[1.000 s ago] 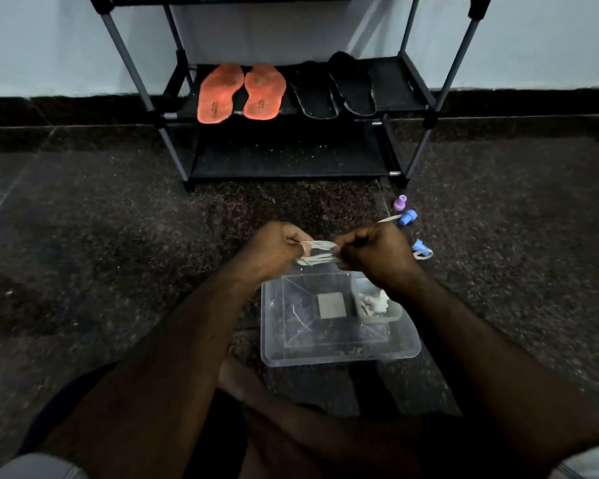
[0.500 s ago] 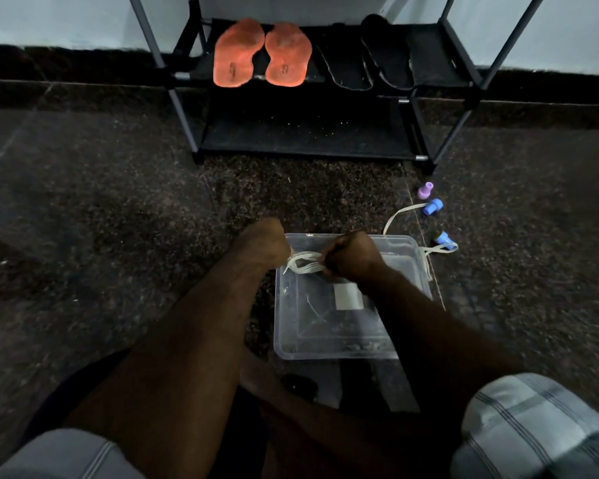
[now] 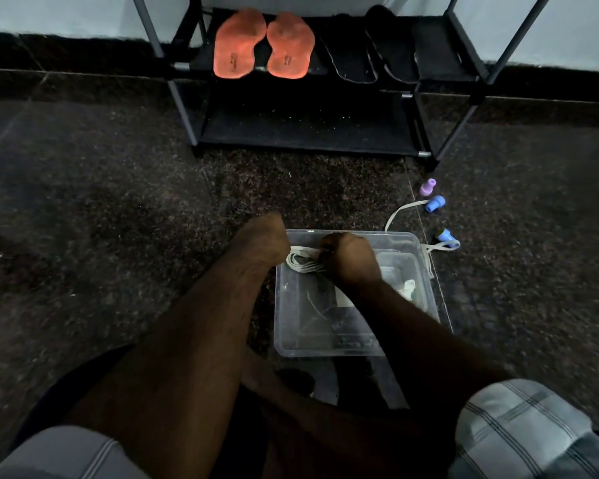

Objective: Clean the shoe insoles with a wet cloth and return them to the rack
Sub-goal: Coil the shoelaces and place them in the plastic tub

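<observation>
1. The person sits on the dark floor (image 3: 83,219) facing the rack (image 3: 325,133), both arms stretched out over a clear tub (image 3: 291,340) set between the knees and the rack.
2. The left hand (image 3: 263,242) is balled into a fist at the tub's far left corner, gripping one end of a pale twisted cloth (image 3: 301,261).
3. The right hand (image 3: 348,257) is a fist as well, clamped on the other end — the cloth runs straight from one fist to the other, just above the tub's far edge.
4. The orange insoles (image 3: 263,44) lie side by side at the left end of the rack's upper shelf, well apart from both hands.
5. The black insoles (image 3: 370,53) lie next to them towards the right end of the same shelf, hard to make out against the dark shelf.
6. Inside the tub, at its right side, sits a smaller clear tray (image 3: 400,267) with something pale in it; I cannot tell what.
7. On the floor off the tub's far right corner stand a purple cap (image 3: 428,187) and two blue ones (image 3: 435,203) — a white strap (image 3: 400,212) curls from one of the blue ones towards the tub.
</observation>
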Demonstrator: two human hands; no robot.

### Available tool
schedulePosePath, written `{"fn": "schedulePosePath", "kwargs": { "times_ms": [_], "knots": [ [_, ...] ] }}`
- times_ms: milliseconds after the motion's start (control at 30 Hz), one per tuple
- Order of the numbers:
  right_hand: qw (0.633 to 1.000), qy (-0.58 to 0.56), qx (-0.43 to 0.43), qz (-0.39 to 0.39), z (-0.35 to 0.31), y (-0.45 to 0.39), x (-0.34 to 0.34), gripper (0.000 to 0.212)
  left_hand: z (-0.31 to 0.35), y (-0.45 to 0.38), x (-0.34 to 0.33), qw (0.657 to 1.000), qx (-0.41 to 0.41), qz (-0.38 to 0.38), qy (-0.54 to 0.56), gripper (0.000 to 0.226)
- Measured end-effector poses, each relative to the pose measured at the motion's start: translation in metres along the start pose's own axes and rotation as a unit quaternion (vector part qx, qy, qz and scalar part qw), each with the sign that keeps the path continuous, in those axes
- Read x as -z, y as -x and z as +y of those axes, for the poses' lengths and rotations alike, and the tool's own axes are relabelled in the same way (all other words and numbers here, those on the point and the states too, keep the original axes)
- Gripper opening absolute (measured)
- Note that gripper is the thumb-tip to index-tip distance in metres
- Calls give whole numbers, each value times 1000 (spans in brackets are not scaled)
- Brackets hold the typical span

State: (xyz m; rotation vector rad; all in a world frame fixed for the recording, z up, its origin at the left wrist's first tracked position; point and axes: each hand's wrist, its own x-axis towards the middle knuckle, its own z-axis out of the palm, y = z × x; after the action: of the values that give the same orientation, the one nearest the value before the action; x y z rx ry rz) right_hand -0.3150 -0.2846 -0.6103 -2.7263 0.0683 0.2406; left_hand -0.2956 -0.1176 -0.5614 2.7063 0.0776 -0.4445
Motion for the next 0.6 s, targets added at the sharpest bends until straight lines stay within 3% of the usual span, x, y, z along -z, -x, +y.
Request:
{"fn": "schedulePosePath", "kwargs": {
  "times_ms": [200, 367, 600],
  "knots": [
    [994, 42, 91, 47, 1, 18, 4, 21, 4, 4, 2, 999, -19, 22, 20, 25],
    [987, 72, 135, -53, -6, 26, 9, 29, 10, 5, 0, 999, 6, 10, -30, 25],
    [986, 97, 116, -72, -8, 25, 4, 29, 18, 8, -5, 991, -24, -50, -122, 34]
  ]
}}
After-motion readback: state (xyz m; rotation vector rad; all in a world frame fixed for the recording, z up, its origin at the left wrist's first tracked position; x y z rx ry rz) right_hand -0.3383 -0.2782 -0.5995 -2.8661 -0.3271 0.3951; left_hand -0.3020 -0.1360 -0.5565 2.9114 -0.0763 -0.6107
